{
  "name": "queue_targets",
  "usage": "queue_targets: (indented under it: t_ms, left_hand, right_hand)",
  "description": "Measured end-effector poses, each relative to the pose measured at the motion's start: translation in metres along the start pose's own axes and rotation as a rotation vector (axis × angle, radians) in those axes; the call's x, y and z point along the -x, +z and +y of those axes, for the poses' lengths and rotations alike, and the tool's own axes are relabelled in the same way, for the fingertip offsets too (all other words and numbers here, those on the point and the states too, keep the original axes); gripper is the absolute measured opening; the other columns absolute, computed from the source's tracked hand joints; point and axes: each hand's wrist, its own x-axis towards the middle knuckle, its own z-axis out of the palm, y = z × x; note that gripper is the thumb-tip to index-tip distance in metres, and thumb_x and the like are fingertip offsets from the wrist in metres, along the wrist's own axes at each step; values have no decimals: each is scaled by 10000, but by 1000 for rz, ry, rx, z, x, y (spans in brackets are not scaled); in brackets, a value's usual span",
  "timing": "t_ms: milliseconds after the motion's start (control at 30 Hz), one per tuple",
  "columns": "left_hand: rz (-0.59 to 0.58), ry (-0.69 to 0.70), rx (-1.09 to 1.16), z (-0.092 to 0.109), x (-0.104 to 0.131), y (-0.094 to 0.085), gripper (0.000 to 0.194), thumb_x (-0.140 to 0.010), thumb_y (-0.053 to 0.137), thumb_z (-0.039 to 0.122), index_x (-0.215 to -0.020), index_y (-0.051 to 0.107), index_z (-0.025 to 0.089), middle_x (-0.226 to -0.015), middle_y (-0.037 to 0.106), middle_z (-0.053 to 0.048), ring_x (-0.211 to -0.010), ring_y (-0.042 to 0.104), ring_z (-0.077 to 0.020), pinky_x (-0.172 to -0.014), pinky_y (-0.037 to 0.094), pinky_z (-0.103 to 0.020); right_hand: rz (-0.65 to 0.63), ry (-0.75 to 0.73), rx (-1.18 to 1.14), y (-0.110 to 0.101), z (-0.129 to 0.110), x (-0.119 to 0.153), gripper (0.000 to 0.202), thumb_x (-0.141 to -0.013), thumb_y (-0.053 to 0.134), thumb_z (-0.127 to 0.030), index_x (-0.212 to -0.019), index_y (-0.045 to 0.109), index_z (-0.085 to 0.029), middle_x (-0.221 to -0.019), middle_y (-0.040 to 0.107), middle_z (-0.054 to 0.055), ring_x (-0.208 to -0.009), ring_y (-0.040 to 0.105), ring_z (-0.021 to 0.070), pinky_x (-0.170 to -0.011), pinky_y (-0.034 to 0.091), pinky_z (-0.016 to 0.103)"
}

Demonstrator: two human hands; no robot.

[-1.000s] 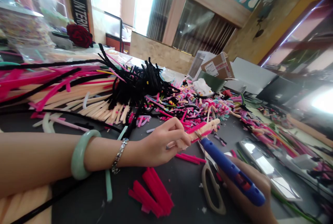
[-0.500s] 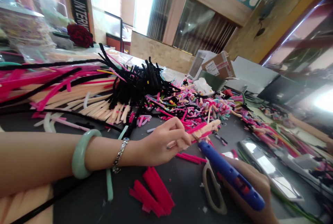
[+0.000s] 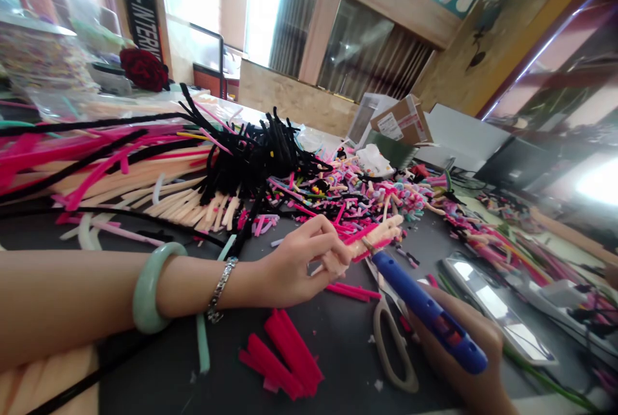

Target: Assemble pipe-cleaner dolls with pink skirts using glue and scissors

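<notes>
Several fuzzy strips, cream in the middle and hot pink along the sides, already lie together in one small piece [image 3: 379, 237], so I'd judge it part-made. It is held just above the middle of the desk [image 3: 347, 357], pinched between the thumb and fingers of the left hand [image 3: 309, 264]. The right hand [image 3: 476, 325] is wrapped round a smooth blue tool [image 3: 427, 302], its thin metal tip against the piece, so work on it looks unfinished to me.

Toward the near edge, short red strips [image 3: 290, 357] lie flat and velvety, apart from the piece and apparently unused. Slim pink sticks [image 3: 355, 291] rest just beyond them, and scissors [image 3: 394, 347] with rounded, greyish handles lie beside the right hand. Toward the left edge, long cream strips [image 3: 203, 209] fan out under a bristly black bundle [image 3: 261, 157]; a tangled heap of small coloured bits [image 3: 347, 190] spreads toward the far edge.
</notes>
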Motion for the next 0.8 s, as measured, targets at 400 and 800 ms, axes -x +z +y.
queue_targets:
  t_ms: [400,800]
  left_hand:
    - [-5,-29,45,-3,0,-2,118,-810,612,71,-887,595,159,-876,524,-53,-800,520,-125,-592,495,-180]
    - [34,-8,44,-8,-2,-4,125,-799,630,74,-889,602,157,-876,496,-40,-761,504,-101,-535,456,-136]
  right_hand:
    - [14,-200,151,-3,-11,-11,241,-909,498,-181,-1128,590,-143,-739,681,53,-663,666,179,-643,476,258]
    - [105,-328,342,1,-9,-9,263,-903,487,-90,-1112,646,-94,-674,631,54,-614,576,151,-691,427,275]
